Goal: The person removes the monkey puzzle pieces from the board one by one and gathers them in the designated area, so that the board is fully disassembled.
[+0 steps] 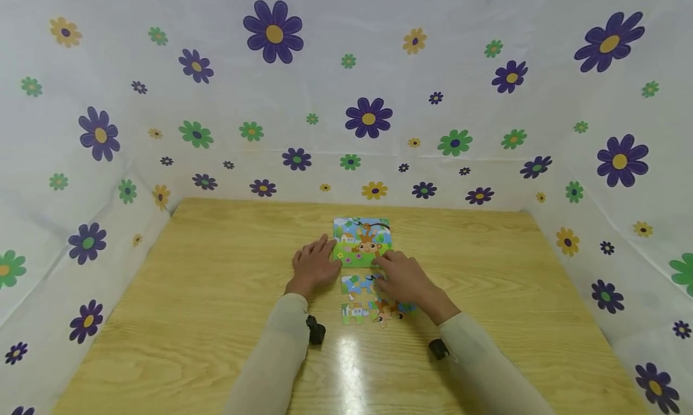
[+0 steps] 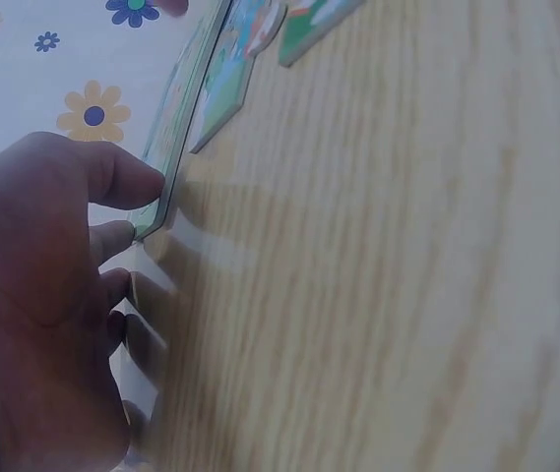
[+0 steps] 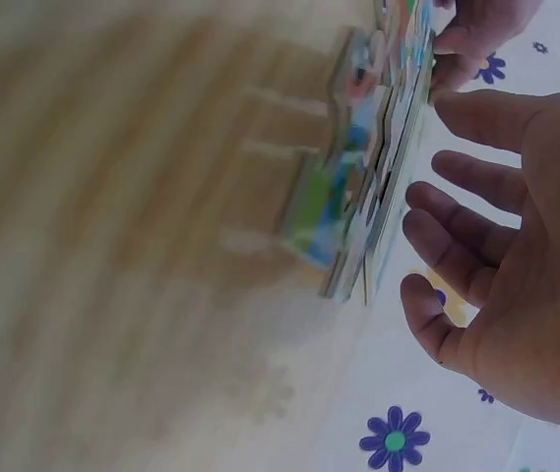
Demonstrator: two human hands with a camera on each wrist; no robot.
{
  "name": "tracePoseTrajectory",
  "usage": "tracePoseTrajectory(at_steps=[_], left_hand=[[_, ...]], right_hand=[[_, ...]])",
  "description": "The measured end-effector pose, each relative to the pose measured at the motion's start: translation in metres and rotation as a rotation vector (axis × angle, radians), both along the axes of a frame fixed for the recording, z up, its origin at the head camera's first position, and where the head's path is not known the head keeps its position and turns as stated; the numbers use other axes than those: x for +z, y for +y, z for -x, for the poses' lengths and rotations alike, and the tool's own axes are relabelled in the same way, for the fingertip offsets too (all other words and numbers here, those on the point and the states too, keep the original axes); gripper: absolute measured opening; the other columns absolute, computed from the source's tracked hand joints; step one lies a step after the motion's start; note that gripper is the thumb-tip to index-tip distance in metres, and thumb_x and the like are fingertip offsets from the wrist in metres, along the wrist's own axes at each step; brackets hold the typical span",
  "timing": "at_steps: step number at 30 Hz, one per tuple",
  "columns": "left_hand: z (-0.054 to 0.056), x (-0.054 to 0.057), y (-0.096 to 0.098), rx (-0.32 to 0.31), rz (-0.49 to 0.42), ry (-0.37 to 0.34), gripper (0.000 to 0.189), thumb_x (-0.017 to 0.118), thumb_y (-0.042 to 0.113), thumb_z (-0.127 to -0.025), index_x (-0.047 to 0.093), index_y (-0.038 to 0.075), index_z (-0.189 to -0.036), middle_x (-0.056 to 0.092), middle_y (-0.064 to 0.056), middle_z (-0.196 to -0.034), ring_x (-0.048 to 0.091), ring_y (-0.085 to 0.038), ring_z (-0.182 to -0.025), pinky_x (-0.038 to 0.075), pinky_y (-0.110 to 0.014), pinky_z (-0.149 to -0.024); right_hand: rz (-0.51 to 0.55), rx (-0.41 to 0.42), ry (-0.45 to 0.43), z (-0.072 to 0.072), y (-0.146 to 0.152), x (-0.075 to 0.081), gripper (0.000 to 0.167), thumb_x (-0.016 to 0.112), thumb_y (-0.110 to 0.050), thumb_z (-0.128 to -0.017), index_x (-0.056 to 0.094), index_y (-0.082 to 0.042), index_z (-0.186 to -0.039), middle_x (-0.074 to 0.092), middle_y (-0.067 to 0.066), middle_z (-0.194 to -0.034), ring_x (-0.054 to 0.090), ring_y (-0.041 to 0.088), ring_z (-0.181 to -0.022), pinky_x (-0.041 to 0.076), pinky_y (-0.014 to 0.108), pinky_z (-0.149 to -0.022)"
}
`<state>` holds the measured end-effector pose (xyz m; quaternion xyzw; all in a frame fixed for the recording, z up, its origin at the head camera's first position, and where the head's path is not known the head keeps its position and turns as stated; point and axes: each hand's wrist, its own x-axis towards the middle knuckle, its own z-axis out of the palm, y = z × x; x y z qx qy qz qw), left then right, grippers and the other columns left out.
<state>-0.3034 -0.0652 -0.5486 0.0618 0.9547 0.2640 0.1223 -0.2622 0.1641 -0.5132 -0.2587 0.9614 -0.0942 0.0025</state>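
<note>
A flat monkey picture board (image 1: 354, 249) lies on the table in the head view. My left hand (image 1: 315, 263) is at its left edge, the thumb touching the rim by the near corner. In the left wrist view that hand (image 2: 38, 295) has its other fingers loosely bent beside the board. My right hand (image 1: 405, 276) hovers at the board's near right corner, over jigsaw pieces (image 1: 353, 313). The right wrist view shows this hand (image 3: 526, 236) with fingers spread and relaxed, nothing between them. Partly joined pieces show sky, a house and a monkey's face; the hand hides some.
The wooden table (image 1: 227, 270) runs up to a white flowered cloth (image 1: 314, 90) that hangs at the back and both sides. A black wrist camera (image 1: 316, 331) sits at the left cuff, another camera (image 1: 438, 349) at the right cuff.
</note>
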Motion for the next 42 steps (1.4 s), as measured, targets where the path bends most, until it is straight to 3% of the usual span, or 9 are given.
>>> tracePoseTrajectory(at_steps=[4, 11, 20, 30, 37, 42], left_hand=[[-0.001, 0.003, 0.0, 0.003, 0.0, 0.021, 0.059, 0.038, 0.036, -0.096, 0.031, 0.025, -0.153, 0.016, 0.002, -0.164, 0.017, -0.03, -0.149, 0.005, -0.058, -0.118], [-0.001, 0.005, 0.001, 0.003, 0.051, 0.026, 0.056, 0.04, 0.039, -0.098, 0.031, 0.028, -0.153, 0.016, 0.004, -0.164, 0.019, -0.029, -0.149, 0.007, -0.058, -0.119], [-0.003, 0.006, 0.002, 0.006, 0.06, 0.014, 0.055, 0.04, 0.041, -0.1, 0.031, 0.029, -0.153, 0.016, 0.005, -0.164, 0.018, -0.028, -0.149, 0.008, -0.057, -0.119], [-0.002, 0.005, 0.002, 0.006, 0.06, 0.008, 0.055, 0.041, 0.042, -0.1, 0.031, 0.029, -0.153, 0.016, 0.005, -0.164, 0.019, -0.029, -0.149, 0.009, -0.058, -0.118], [-0.002, 0.006, 0.0, 0.011, 0.053, 0.03, 0.054, 0.041, 0.041, -0.1, 0.032, 0.029, -0.152, 0.017, 0.004, -0.163, 0.02, -0.029, -0.148, 0.01, -0.058, -0.118], [-0.002, 0.006, 0.001, 0.009, 0.054, 0.021, 0.055, 0.041, 0.042, -0.1, 0.031, 0.029, -0.153, 0.016, 0.005, -0.164, 0.019, -0.028, -0.149, 0.009, -0.058, -0.119]], right_hand=[[-0.018, 0.023, -0.018, 0.011, -0.009, 0.001, 0.039, 0.066, -0.03, -0.093, 0.062, -0.01, -0.126, 0.061, 0.007, -0.112, 0.06, 0.024, -0.095, 0.052, 0.039, -0.07], [0.002, 0.034, -0.098, 0.026, -0.025, -0.001, 0.039, 0.063, -0.028, -0.095, 0.061, -0.011, -0.129, 0.06, 0.005, -0.113, 0.058, 0.019, -0.093, 0.051, 0.035, -0.073], [0.068, 0.032, -0.184, 0.041, -0.04, -0.008, 0.046, 0.062, -0.022, -0.095, 0.053, -0.004, -0.136, 0.056, 0.015, -0.127, 0.059, 0.03, -0.111, 0.051, 0.041, -0.093], [0.122, -0.053, -0.246, 0.057, -0.053, -0.012, 0.038, 0.06, -0.021, -0.095, 0.059, -0.001, -0.127, 0.059, 0.016, -0.116, 0.058, 0.028, -0.098, 0.05, 0.043, -0.086], [0.18, -0.104, -0.347, 0.063, -0.06, -0.009, 0.037, 0.06, -0.016, -0.095, 0.054, 0.002, -0.127, 0.058, 0.017, -0.123, 0.059, 0.03, -0.11, 0.049, 0.042, -0.094], [0.223, -0.177, -0.472, 0.068, -0.058, -0.009, 0.039, 0.063, -0.019, -0.094, 0.049, -0.004, -0.127, 0.059, 0.009, -0.105, 0.058, 0.021, -0.083, 0.048, 0.033, -0.073]])
